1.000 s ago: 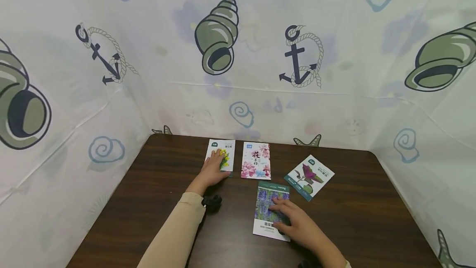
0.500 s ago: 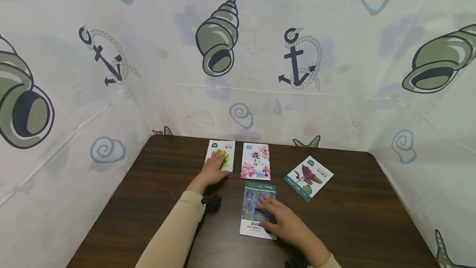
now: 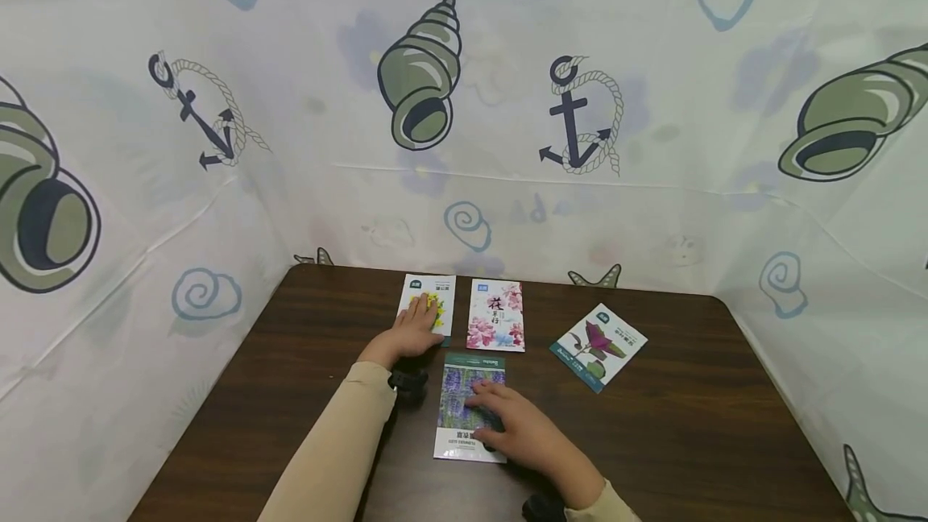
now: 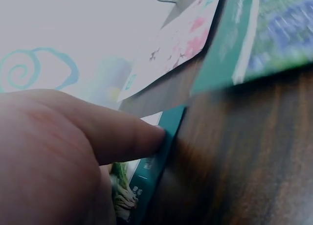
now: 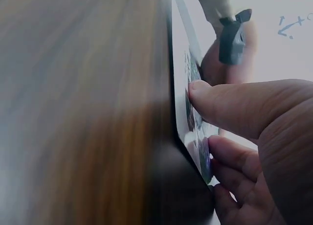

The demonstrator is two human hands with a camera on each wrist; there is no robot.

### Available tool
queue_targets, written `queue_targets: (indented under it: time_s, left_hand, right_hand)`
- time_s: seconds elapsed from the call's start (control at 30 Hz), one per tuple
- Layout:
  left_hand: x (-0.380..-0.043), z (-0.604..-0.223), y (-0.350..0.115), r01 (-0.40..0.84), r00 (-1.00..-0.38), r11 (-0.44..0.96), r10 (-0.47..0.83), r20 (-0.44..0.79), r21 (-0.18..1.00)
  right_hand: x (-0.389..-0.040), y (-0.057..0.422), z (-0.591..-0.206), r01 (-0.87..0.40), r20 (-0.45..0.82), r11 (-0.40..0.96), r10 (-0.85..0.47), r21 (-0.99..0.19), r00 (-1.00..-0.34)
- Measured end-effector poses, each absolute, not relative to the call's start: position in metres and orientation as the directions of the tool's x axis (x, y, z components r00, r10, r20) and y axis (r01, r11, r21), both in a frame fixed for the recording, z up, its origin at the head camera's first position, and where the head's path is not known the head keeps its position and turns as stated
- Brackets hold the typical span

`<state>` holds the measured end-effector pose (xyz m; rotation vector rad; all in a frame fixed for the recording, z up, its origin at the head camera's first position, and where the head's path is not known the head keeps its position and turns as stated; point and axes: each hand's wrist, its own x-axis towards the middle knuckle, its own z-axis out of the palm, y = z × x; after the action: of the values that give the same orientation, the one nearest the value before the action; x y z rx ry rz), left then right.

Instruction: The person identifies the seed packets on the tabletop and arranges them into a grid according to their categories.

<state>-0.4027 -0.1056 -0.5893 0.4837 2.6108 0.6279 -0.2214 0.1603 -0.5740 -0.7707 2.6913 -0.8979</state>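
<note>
In the head view my left hand rests on a white seed packet with yellow flowers at the table's far left, fingers stretched forward over it. Its thumb lies along the packet's green lower edge in the left wrist view. My right hand touches a larger lavender seed packet with fingertips and thumb spread on its face, covering its right part. That packet lies nearer to me, below a white packet with pink blossoms. In the right wrist view the thumb presses on the packet's surface.
Off to the right a white packet with a purple flower lies turned at an angle. The dark wooden table meets a pale printed curtain at its back and sides. Black cameras sit on both wrists.
My right hand has slid the lavender packet leftward across the table, from below and right of the pink packet to below and left of it. The left hand has stayed on its packet.
</note>
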Motion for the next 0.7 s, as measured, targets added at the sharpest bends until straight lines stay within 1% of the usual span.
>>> queue_targets:
  time_s: [0.27,0.7]
  left_hand:
    - [-0.407,-0.592,-0.107,0.238,-0.851,0.849,0.416,-0.320,0.472]
    - [-0.407,-0.596,-0.107,0.255,-0.865,0.856,0.410,-0.290,0.449]
  right_hand:
    - [-0.227,0.137,-0.575,-0.477,0.023,0.656,-0.575,-0.585,-0.818]
    - [-0.227,0.093,-0.574,-0.540,0.031,0.663,-0.616,-0.518,-0.787]
